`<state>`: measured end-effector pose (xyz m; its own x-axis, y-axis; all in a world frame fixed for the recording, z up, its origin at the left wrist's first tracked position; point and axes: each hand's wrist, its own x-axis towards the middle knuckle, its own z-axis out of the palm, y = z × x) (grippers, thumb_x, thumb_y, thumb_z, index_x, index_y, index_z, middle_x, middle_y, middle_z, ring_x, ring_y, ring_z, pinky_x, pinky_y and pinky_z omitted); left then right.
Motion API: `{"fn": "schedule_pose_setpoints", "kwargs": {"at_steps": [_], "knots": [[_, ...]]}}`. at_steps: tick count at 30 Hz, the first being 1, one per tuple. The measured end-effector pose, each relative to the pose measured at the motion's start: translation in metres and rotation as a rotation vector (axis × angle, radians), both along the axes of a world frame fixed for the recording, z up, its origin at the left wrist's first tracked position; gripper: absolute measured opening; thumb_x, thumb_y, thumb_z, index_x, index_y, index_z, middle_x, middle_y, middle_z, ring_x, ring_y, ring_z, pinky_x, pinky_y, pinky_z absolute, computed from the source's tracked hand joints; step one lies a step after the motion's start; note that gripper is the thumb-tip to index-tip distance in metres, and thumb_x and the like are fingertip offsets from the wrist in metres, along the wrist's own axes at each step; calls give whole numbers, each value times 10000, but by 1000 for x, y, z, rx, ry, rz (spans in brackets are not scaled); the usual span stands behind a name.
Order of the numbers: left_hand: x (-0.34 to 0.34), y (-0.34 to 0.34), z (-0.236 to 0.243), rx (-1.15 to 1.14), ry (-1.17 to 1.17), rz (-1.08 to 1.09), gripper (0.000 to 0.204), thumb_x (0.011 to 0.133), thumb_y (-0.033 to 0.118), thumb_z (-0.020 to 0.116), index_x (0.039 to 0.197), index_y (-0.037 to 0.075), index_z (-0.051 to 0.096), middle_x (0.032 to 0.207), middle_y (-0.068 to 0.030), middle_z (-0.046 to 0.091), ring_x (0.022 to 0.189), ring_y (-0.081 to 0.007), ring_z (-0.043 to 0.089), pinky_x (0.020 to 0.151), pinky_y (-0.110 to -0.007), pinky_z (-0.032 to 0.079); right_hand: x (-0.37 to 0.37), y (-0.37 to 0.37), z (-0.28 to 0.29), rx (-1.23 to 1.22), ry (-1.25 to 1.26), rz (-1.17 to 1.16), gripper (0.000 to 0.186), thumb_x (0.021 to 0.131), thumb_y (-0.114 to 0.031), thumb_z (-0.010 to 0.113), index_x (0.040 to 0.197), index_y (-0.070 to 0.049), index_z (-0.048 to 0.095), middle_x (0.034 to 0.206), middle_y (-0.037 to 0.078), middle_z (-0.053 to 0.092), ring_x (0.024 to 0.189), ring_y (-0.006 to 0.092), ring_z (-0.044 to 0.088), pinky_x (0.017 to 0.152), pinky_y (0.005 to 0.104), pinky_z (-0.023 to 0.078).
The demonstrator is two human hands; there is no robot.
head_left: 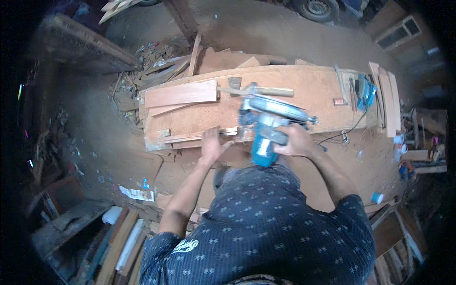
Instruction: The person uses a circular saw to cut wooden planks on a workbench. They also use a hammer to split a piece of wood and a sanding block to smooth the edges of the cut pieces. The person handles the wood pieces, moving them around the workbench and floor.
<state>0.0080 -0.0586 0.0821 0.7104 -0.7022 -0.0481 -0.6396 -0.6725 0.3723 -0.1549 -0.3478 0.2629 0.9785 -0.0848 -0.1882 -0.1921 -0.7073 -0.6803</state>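
1. We are seeing the right hand [295, 141] closing around the dark rear handle of a teal-and-silver circular saw [263, 145].
2. We are finding the saw at the near edge of the surface [308, 76], its teal body reaching back toward the patterned dark shirt [285, 228] and its silver part lying over the wood; blur is hiding whether its blade is touching anything.
3. We are watching the left hand [212, 145] lying across thin wooden strips [183, 138], its thumb spreading out toward the saw; we cannot tell how firmly it is gripping.
4. We are noting that the strips are running along the near edge, their right ends sitting just left of the saw, with a small wooden block [164, 133] lying beside their left part.
5. We are looking at a wide reddish board [180, 93] lying farther back on the left, partly covering another board [171, 109].
6. We are spotting a dark flat tool head [234, 84] behind the saw, near a pale wooden stick [273, 91].
7. Toward the right end, we are seeing a metal square [341, 83], a blue power tool [366, 92] with a dark cord [349, 130], and long planks [387, 99] lying crosswise.
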Motion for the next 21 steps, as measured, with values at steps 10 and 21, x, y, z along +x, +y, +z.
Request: {"fn": "schedule_pose_setpoints", "kwargs": {"at_steps": [10, 21], "knots": [[22, -74, -50, 149, 39, -330, 323, 794, 122, 738, 1108, 74, 685, 1043, -144, 706, 950, -375, 681, 891, -478, 527, -165, -144, -1, -1, 199, -481, 415, 731, -257, 783, 1062, -15, 714, 878, 211, 726, 815, 350, 714, 741, 419, 544], [58, -74, 246, -367, 332, -251, 546, 743, 152, 892, 1233, 55, 672, 1016, -81, 684, 844, -204, 625, 776, -355, 515, -197, -171, 13, 62, 11, -705, 310, 789, -116, 699, 1061, 32, 695, 852, 88, 694, 722, 145, 623, 658, 329, 510]]}}
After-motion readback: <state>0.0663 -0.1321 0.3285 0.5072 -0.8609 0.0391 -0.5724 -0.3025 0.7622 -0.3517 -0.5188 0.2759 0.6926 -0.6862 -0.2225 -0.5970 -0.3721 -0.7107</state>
